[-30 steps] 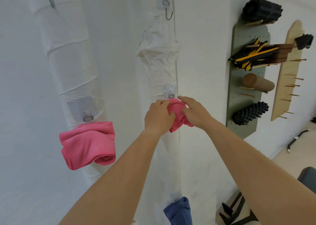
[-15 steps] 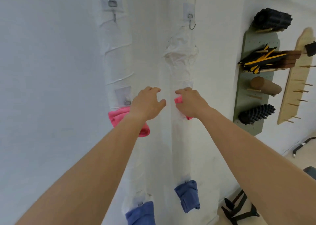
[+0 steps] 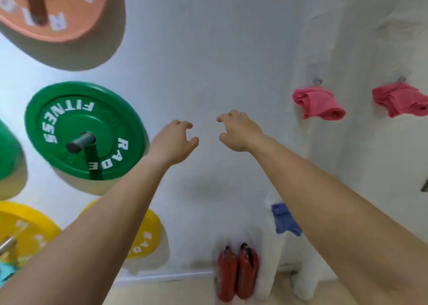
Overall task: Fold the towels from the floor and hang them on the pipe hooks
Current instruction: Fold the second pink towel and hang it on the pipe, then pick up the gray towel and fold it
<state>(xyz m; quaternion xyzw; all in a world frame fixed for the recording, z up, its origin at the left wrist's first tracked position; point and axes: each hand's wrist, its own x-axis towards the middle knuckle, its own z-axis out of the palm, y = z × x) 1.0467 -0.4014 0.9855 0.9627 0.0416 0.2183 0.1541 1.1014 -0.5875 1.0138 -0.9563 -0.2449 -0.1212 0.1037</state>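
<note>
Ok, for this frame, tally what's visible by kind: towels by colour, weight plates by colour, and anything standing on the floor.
Pink towels: 2, one and another, both hanging on the pipes
Blue towels: 1
Green plates: 2
Yellow plates: 2
Orange plates: 1
Red fire extinguishers: 2
Total: 10
Left hand and right hand hold nothing.

two pink towels (image 3: 318, 104) (image 3: 400, 101) hang bunched up on hooks (image 3: 317, 81) on my right, side by side. a blue towel (image 3: 285, 219) hangs lower down on the white pipe (image 3: 273, 253).
</note>
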